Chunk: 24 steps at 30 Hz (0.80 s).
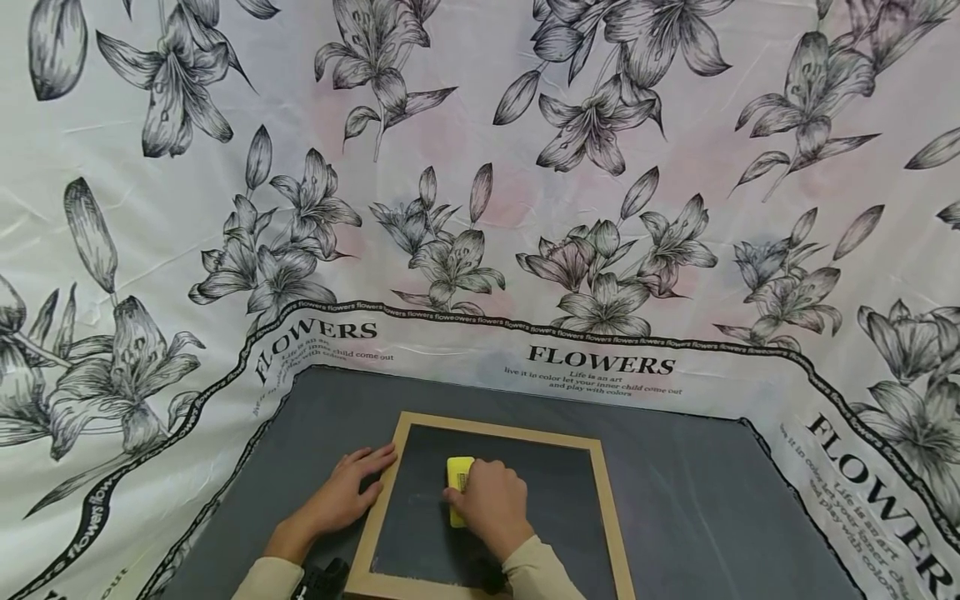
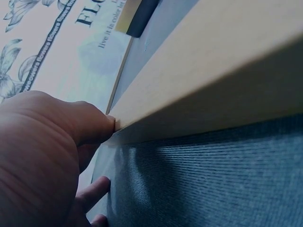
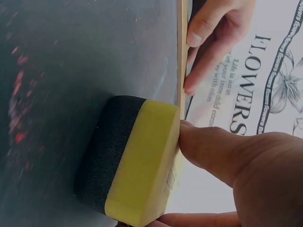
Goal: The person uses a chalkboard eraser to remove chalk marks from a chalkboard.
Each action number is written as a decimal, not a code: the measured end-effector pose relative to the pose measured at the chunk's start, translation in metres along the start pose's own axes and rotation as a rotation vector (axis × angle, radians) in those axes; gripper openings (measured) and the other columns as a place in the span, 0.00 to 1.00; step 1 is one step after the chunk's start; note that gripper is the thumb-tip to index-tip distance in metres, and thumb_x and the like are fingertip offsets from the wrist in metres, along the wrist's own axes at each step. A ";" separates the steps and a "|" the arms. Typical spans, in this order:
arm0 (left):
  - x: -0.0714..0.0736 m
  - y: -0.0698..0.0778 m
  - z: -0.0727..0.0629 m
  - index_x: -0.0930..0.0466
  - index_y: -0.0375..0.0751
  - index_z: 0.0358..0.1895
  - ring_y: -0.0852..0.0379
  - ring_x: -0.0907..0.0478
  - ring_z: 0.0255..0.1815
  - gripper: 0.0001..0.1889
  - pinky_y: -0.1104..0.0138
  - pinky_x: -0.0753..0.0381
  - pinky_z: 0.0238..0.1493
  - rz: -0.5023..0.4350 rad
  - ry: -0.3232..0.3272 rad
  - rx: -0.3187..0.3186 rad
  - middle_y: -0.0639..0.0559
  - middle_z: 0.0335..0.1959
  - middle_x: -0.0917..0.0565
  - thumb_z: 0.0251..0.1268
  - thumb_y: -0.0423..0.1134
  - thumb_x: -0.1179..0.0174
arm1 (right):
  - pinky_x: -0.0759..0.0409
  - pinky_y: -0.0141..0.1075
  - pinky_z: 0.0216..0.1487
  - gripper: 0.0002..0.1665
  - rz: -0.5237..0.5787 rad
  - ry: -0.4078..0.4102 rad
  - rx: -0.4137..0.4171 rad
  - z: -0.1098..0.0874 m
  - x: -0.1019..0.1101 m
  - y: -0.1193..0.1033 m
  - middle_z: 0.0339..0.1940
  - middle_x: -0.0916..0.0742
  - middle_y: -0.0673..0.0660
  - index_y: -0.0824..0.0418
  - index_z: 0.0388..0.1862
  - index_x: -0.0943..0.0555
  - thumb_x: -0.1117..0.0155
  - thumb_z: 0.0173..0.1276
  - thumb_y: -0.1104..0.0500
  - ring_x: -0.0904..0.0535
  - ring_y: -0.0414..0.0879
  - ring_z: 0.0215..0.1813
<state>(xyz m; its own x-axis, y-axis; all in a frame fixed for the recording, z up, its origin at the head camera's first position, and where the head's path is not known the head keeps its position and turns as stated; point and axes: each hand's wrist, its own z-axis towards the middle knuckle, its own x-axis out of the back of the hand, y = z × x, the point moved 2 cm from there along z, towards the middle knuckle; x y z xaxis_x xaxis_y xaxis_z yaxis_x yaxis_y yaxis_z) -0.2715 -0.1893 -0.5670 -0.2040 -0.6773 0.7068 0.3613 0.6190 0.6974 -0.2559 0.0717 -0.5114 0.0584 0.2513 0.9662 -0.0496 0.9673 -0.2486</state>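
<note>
A small chalkboard in a light wooden frame lies on the dark grey tabletop. My right hand grips a yellow eraser with a black felt base, near the middle of the board. In the right wrist view the thumb and fingers hold the yellow eraser by its sides, felt side against the board. Reddish chalk marks show on the board there. My left hand touches the left edge of the frame, its fingers extended; the left wrist view shows the thumb against the wooden frame.
A white cloth printed with lilies and the word FLOWERS hangs behind and around the table. The grey tabletop extends to the right of the board. A black object is at the left wrist.
</note>
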 end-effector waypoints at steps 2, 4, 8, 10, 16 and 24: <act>0.000 0.000 0.000 0.25 0.35 0.80 0.21 0.42 0.85 0.27 0.22 0.53 0.80 -0.003 -0.001 -0.007 0.38 0.85 0.31 0.82 0.31 0.40 | 0.21 0.45 0.27 0.35 -0.001 0.002 -0.012 -0.001 0.001 0.005 0.22 0.20 0.53 0.63 0.40 0.12 0.16 0.59 0.32 0.25 0.49 0.25; 0.000 0.000 -0.001 0.25 0.35 0.80 0.21 0.42 0.85 0.27 0.22 0.54 0.80 -0.003 -0.002 -0.011 0.37 0.85 0.31 0.82 0.31 0.40 | 0.22 0.45 0.27 0.35 -0.005 0.008 -0.020 -0.002 0.002 0.009 0.22 0.20 0.53 0.63 0.39 0.12 0.16 0.59 0.32 0.25 0.49 0.25; 0.000 0.001 0.000 0.26 0.35 0.80 0.21 0.42 0.85 0.27 0.22 0.54 0.80 -0.003 -0.002 -0.013 0.37 0.85 0.31 0.82 0.31 0.40 | 0.22 0.45 0.25 0.35 -0.019 0.022 -0.031 -0.003 0.005 0.018 0.22 0.21 0.53 0.62 0.39 0.12 0.15 0.58 0.31 0.25 0.48 0.24; 0.000 0.000 0.000 0.26 0.35 0.80 0.21 0.42 0.85 0.27 0.22 0.54 0.80 -0.002 -0.002 -0.015 0.37 0.85 0.31 0.82 0.31 0.40 | 0.22 0.45 0.25 0.35 -0.021 0.025 -0.040 -0.004 0.006 0.022 0.22 0.21 0.53 0.62 0.39 0.12 0.15 0.58 0.31 0.25 0.49 0.24; -0.001 -0.002 0.001 0.26 0.35 0.80 0.21 0.43 0.85 0.27 0.21 0.55 0.80 0.000 -0.001 -0.011 0.38 0.86 0.32 0.82 0.31 0.40 | 0.22 0.45 0.26 0.36 -0.028 0.012 -0.078 -0.006 0.010 0.033 0.23 0.21 0.54 0.62 0.41 0.12 0.15 0.58 0.31 0.25 0.49 0.25; -0.001 0.001 -0.001 0.26 0.35 0.80 0.22 0.44 0.86 0.27 0.22 0.57 0.81 -0.003 -0.003 0.011 0.38 0.86 0.32 0.82 0.31 0.41 | 0.22 0.46 0.27 0.36 -0.047 0.005 -0.119 -0.010 0.015 0.051 0.24 0.20 0.54 0.62 0.42 0.12 0.16 0.58 0.31 0.24 0.49 0.26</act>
<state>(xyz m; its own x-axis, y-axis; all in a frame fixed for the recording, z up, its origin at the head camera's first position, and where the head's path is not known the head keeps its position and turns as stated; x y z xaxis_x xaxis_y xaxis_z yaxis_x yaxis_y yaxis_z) -0.2702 -0.1882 -0.5665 -0.2081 -0.6780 0.7050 0.3502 0.6213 0.7009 -0.2472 0.1250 -0.5100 0.0626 0.2055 0.9766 0.0718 0.9751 -0.2098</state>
